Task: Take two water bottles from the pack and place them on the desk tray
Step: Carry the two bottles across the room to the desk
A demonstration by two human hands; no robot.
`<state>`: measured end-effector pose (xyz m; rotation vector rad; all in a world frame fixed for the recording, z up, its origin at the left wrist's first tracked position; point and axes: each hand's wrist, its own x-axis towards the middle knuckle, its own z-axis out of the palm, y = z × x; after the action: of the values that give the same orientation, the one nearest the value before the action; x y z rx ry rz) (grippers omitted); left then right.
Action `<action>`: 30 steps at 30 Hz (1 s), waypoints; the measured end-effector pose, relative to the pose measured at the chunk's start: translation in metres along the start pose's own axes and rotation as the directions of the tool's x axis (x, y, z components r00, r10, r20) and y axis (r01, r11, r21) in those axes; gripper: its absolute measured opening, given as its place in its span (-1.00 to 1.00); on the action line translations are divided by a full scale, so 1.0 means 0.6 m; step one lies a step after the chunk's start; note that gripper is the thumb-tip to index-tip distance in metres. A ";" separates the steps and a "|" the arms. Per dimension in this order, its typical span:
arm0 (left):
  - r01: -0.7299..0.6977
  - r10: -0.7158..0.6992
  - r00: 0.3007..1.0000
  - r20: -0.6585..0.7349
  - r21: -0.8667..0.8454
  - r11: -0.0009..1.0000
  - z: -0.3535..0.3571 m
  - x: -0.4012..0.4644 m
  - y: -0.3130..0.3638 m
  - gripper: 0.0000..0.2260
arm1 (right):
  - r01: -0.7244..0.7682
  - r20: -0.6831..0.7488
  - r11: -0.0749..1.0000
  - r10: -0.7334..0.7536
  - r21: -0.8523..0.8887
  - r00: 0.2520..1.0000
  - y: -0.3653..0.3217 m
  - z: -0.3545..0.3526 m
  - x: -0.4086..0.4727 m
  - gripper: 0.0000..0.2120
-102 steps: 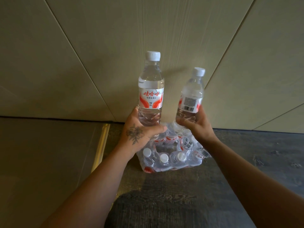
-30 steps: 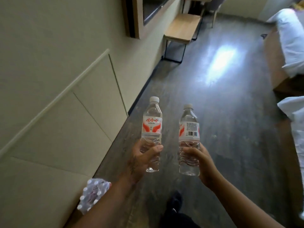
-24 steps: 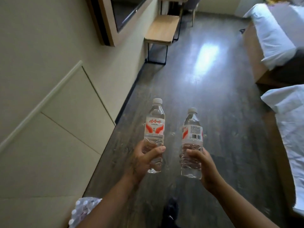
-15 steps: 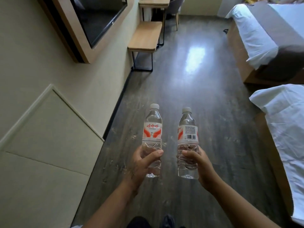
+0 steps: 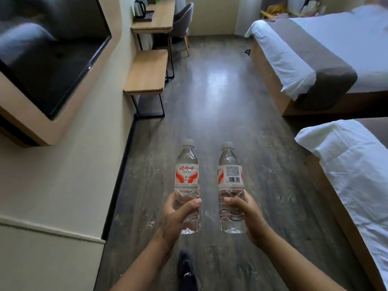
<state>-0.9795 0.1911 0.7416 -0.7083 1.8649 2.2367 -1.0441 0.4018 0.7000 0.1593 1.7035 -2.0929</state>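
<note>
I hold two clear water bottles upright in front of me, above a dark wood floor. My left hand (image 5: 175, 217) grips the lower part of the left bottle (image 5: 186, 177), whose red and white label faces me. My right hand (image 5: 246, 215) grips the lower part of the right bottle (image 5: 230, 175), with its barcode showing. Far ahead on the left stands a wooden desk (image 5: 156, 19) with a dark tray (image 5: 147, 17) and a kettle (image 5: 139, 6) on it. The pack of bottles is out of view.
A wall-mounted TV (image 5: 48, 55) hangs at the left. A low wooden bench (image 5: 147, 72) stands against the wall before the desk, with a grey chair (image 5: 182, 19) beyond. Two beds (image 5: 315, 51) with white sheets line the right side. My dark shoe (image 5: 186, 269) shows below.
I have turned away from the pack and the view has moved down the room. The pack has dropped out of view; the desk, bench and beds are nearer. Both bottles stay gripped.
</note>
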 end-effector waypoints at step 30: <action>-0.001 0.001 1.000 -0.031 0.004 1.000 0.261 1.179 0.544 -0.37 | 0.031 0.016 0.999 -0.031 0.037 0.999 -0.522 -0.179 1.201 -0.43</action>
<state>-1.7724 0.1389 0.7391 -0.7457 1.8837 2.2346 -1.8364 0.3649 0.7026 0.1275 1.6684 -2.1433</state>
